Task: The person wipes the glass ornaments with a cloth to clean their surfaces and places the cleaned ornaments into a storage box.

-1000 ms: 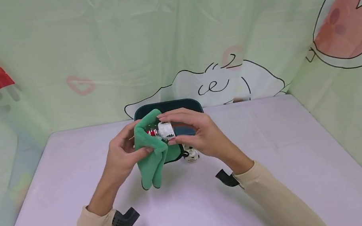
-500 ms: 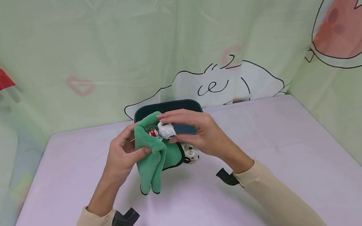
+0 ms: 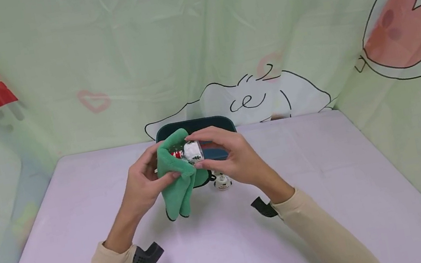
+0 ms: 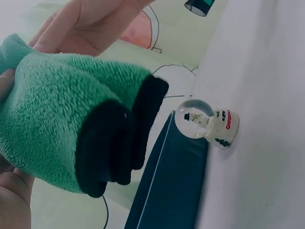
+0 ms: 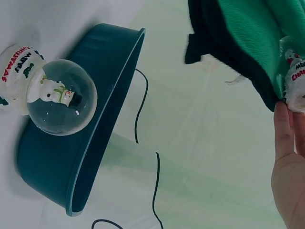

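A fluffy green cloth [image 3: 179, 191] with dark edging hangs folded from my left hand [image 3: 141, 181], which presses it round the glass ball of a snow globe [image 3: 194, 152]. Something red shows inside that ball. Thumb and fingers of my right hand [image 3: 233, 151] pinch the globe's white base, lying sideways above the table. In the right wrist view, red and dark lettering appears on the held snow globe [image 5: 296, 78]. On the table below stands a second snow globe [image 4: 221, 126], upright, with a snowman inside; the cloth and right hand partly cover it in the head view.
A dark teal basin [image 3: 196, 124] stands at the table's back edge, behind the hands and the second globe. Printed green curtain [image 3: 177, 38] encloses the table. Black curved mounts [image 3: 147, 254] stick out from both wrists.
The held globe's base tilted and turned between my right fingers, then came back level. The cloth's hanging end dipped, then rose again. Both hands stay in nearly the same place.
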{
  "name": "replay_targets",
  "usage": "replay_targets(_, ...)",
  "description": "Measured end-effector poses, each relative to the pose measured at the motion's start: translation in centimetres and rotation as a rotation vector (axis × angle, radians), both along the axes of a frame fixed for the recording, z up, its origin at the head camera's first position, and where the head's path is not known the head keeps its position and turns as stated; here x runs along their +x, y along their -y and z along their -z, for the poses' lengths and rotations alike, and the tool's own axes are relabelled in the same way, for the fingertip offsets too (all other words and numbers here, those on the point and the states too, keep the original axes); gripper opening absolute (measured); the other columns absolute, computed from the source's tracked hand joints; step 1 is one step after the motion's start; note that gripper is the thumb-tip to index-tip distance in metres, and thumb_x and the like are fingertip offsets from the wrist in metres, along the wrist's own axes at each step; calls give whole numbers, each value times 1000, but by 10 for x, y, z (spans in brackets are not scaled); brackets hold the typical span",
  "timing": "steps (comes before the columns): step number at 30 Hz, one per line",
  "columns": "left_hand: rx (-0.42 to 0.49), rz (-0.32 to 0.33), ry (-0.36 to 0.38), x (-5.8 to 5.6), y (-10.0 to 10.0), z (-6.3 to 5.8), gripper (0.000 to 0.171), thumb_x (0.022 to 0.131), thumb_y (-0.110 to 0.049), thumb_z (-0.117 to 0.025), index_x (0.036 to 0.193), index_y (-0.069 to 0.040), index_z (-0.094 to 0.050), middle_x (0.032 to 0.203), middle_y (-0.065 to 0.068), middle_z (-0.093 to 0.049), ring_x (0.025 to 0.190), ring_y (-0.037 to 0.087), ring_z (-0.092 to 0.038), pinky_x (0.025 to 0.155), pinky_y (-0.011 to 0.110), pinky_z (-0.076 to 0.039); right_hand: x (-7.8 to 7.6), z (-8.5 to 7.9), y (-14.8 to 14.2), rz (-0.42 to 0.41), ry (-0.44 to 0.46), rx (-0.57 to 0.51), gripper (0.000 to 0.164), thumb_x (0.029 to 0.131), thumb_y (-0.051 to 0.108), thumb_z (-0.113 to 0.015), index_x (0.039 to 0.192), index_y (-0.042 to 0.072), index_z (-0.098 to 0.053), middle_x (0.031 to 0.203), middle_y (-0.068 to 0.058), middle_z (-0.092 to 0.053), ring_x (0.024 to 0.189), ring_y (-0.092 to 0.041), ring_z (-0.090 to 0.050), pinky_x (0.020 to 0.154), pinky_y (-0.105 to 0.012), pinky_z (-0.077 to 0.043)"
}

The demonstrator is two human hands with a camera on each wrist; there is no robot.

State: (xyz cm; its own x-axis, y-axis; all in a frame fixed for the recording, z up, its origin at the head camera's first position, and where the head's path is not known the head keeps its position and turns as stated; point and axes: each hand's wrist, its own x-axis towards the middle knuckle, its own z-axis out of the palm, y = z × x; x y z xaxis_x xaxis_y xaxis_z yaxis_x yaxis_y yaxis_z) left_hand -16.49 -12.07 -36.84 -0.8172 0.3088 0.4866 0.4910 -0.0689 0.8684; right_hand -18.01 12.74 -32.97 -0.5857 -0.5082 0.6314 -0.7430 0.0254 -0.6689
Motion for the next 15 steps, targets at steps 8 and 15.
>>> replay_targets(8,-75,-65,-67,0,-2,0,68,83,12,-76,145,-1,-51,127,17,-63,110,17,-65,88,29,-59,0,-1,-1,50,35,29,51,85,2,-81,133,3,-64,127,-8,-65,113,-21,-66,96,-38,-56)
replay_targets(15,-121,-88,-161,-2,-3,2,69,82,11,-78,145,-3,-53,130,15,-63,112,17,-64,88,28,-58,3,-1,-2,132,116,48,43,86,11,-83,127,10,-69,117,0,-69,101,-18,-69,90,-38,-59)
